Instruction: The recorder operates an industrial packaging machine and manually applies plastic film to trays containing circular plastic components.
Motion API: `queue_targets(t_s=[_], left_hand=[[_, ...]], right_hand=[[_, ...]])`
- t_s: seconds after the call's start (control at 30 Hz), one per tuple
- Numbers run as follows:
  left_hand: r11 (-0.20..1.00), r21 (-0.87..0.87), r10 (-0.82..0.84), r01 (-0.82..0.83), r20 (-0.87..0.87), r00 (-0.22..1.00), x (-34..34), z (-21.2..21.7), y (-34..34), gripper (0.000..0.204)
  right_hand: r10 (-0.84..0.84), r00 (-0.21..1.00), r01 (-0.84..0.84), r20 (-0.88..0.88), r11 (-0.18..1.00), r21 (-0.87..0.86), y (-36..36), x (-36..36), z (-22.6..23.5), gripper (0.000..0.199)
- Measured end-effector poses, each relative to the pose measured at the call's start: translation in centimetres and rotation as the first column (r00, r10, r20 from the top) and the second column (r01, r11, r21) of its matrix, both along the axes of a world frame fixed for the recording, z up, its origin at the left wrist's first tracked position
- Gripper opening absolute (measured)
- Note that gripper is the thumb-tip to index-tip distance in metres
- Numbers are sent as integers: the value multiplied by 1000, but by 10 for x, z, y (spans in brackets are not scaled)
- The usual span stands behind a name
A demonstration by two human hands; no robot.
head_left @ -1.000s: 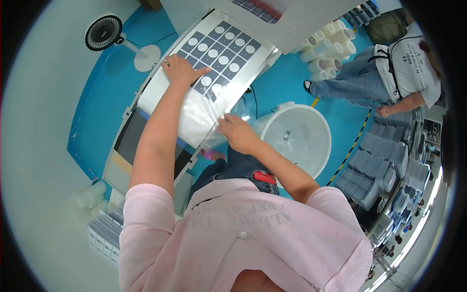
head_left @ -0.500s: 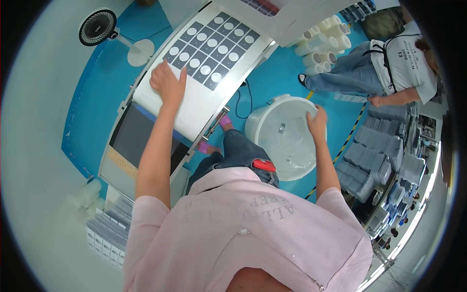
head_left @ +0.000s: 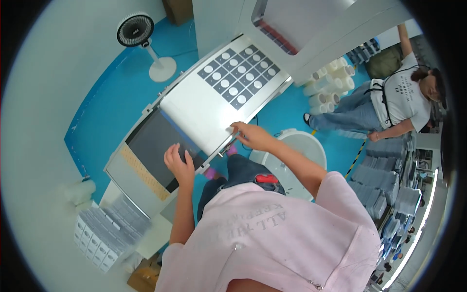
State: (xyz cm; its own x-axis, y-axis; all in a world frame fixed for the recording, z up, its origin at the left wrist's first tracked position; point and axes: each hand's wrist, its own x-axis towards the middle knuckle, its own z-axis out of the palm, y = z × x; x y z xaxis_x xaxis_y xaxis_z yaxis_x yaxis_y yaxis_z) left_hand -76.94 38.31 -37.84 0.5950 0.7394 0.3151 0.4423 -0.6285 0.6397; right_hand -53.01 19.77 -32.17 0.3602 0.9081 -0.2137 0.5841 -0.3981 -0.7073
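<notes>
Have left hand (head_left: 180,164) over dark panel (head_left: 152,138), with fingers loosely curved and thumb apart, gripping nothing visible; can't tell if touching. Have right hand (head_left: 254,137) at right edge of white bed (head_left: 197,111), with fingers part-curled and fingertips by the edge; can't tell whether pinching anything, given hidden underside. See cards (head_left: 240,75) farther up same bed, dark with white circles, lying flat in a grid, near right hand but apart from it, well apart from left hand. Find bare white surface between cards and dark panel, then beige strip (head_left: 142,171) along panel's far side from bed. Under right forearm, note white tub (head_left: 309,146) on blue floor (head_left: 126,87), partly hidden. Past cards, see white housing (head_left: 219,22). Off left, see fan (head_left: 135,30) on floor; lower left, stacked grey packs (head_left: 114,221). Off right, see pale rolls (head_left: 335,85), then co-worker (head_left: 396,95) standing with one arm raised, beside grey stacks (head_left: 367,168).
</notes>
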Motion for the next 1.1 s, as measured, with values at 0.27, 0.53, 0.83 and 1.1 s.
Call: queue_targets(t_s=[0.27,0.53,0.83,1.1], left_hand=[[986,39,-166,163,86,982,-24,-23,-15,36],[980,18,-198,197,104,975,-34,-36,-18,30],[983,103,-161,149,123,979,-28,-6,-7,29],[994,72,61,-79,222,973,-61,24,-2,34]], right_hand=[[112,994,-112,13,994,-6,-3,-62,-18,38],[175,984,-176,-20,984,-14,-2,-56,-28,41],[295,949,-294,114,955,-26,47,-50,-20,36],[577,796,-554,-180,816,168,145,-82,36,19]])
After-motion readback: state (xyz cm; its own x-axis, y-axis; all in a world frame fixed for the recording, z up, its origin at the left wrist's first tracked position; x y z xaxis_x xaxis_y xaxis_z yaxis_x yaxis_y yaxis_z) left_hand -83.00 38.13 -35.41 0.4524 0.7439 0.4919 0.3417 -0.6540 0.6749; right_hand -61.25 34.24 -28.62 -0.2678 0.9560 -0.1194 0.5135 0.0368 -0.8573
